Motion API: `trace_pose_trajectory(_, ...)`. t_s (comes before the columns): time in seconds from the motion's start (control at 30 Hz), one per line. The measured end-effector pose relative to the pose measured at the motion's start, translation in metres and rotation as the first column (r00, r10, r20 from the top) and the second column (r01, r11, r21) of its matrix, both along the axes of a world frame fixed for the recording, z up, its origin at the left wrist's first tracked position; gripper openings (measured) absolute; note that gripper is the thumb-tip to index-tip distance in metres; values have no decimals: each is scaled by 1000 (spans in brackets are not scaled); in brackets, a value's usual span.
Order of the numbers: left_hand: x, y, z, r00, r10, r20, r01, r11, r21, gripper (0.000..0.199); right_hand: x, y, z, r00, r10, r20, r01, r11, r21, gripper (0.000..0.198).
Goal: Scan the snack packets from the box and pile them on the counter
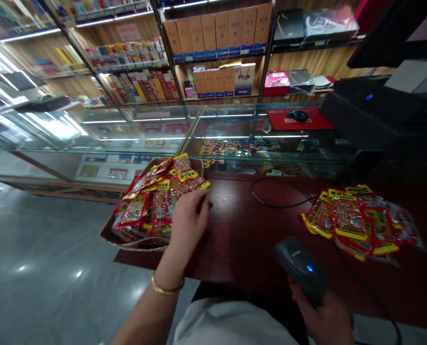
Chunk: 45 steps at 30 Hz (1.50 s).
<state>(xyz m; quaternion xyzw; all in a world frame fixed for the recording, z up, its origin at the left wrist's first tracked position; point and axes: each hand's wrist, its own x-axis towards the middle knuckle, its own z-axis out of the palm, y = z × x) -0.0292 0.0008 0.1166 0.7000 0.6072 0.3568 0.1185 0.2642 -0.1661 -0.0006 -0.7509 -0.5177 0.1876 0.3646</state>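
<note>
Black cable [276,207] looped between cardboard box [108,233] and packet pile [350,215].

Your left hand [190,214] hides a corner of the brown cardboard box [108,234]; you cannot tell whether your fingertips touch the shiny red-and-yellow plastic packets [159,196], whose small print blurs. Your right hand [328,314] covers the grip of the black handheld scanner [297,261]. The view's upper right edges crop the flat black monitor [382,38].

Head view, forward-down over hands [190,213] [324,311]
</note>
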Motion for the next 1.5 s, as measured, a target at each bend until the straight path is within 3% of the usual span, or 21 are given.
trace_pose_trajectory(0.1,-55,9,9,924,211,-320,-218,976,13,47,-7,6,2,1000,21,-2,-21,1000,-10,47)
trace_pose_trajectory(0.23,-74,30,0,842,116,-527,-177,982,-66,59,-13,8,2,997,76,-4,-76,997,8,55)
trace_pose_trajectory(0.37,-71,37,-2,839,87,-537,-148,986,-73,39,-8,6,-4,996,67,54,-68,998,18,64)
trace_pose_trajectory(0.5,-73,16,12,926,160,-341,-164,986,16,32,7,7,-10,990,133,57,-132,991,-18,63)
trace_pose_trajectory(0.6,-64,-3,28,965,260,-24,-255,959,121,26,12,10,-8,981,191,39,-190,981,-29,57)
trace_pose_trajectory(0.67,-48,-10,34,933,245,263,-281,953,110,26,9,12,-3,982,187,40,-187,982,-6,57)
trace_pose_trajectory(0.73,-26,-11,31,819,175,546,-208,978,-2,28,1,13,2,988,145,44,-146,989,23,61)
trace_pose_trajectory(0.8,-2,-6,19,625,140,768,-40,988,-148,30,-8,12,7,995,88,38,-89,995,43,64)
trace_pose_trajectory(0.87,21,-1,-2,417,184,890,159,950,-271,34,-14,10,10,999,47,21,-48,998,47,65)
trace_pose_trajectory(0.93,40,3,-27,268,285,920,313,878,-363,37,-16,8,12,1000,26,-9,-25,999,40,64)
trace_pose_trajectory(1.03,58,6,-61,203,416,887,388,797,-463,37,-12,2,13,998,9,-62,-7,1000,23,61)
trace_pose_trajectory(1.13,65,9,-81,133,446,885,376,804,-461,27,-7,-1,13,996,-19,-83,21,1000,13,59)
trace_pose_trajectory(1.23,66,15,-90,-20,472,881,408,809,-424,15,-6,-2,14,995,-29,-92,32,999,26,59)
trace_pose_trajectory(1.3,65,18,-94,-78,475,876,443,804,-397,22,-7,-1,16,995,-22,-100,26,999,46,57)
trace_pose_trajectory(1.37,64,18,-98,-46,425,904,476,805,-354,31,-10,0,19,994,-7,-112,14,998,59,55)
trace_pose_trajectory(1.5,59,15,-104,139,154,978,479,854,-203,33,-15,2,23,992,17,-122,-8,997,70,55)
